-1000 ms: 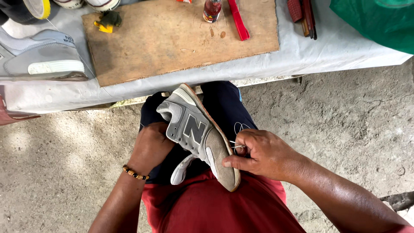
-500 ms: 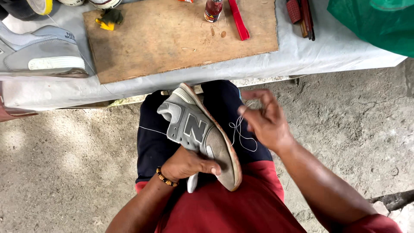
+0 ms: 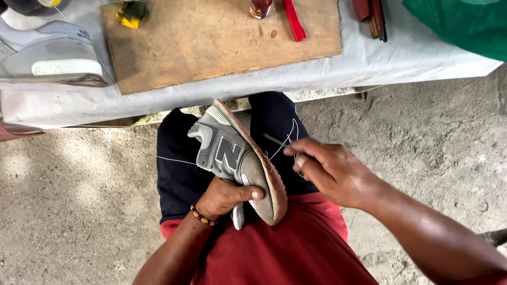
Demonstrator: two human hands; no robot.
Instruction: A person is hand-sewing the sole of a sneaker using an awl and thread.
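Two hands at work, both mine. Left hand [image 3: 224,196]: clenched round the toe end of a grey sneaker [image 3: 235,158], thumb across the suede of the toe, fingers hidden beneath; a beaded bracelet [image 3: 203,216] sits at that wrist. The sneaker rests on my lap, tipped on its side, tan sole [image 3: 269,169] turned toward my right hand, heel pointing away toward the table. Right hand [image 3: 330,171]: fingertips pinched on a thin needle-like tool [image 3: 275,140] and a white thread [image 3: 288,140]; the thread loops up from the fingers and runs down to the sole edge. A second length of thread [image 3: 177,160] stretches out from the other side of the shoe, across my dark trouser leg [image 3: 177,184]. Red shirt [image 3: 280,253] fills the lower foreground.

Beyond my knees: a table under a pale grey cloth [image 3: 401,58]. On it, a brown board [image 3: 216,39] carrying a small yellow-and-dark object [image 3: 131,11], the base of a small bottle [image 3: 261,8] and a red strip-shaped tool [image 3: 293,20]. Left of the board, a second grey sneaker [image 3: 50,55] on its side. Right of the board, dark red-handled tools [image 3: 372,16], then a green bag or sheet [image 3: 462,24] at the corner. Ground: bare, rough concrete [image 3: 422,137].
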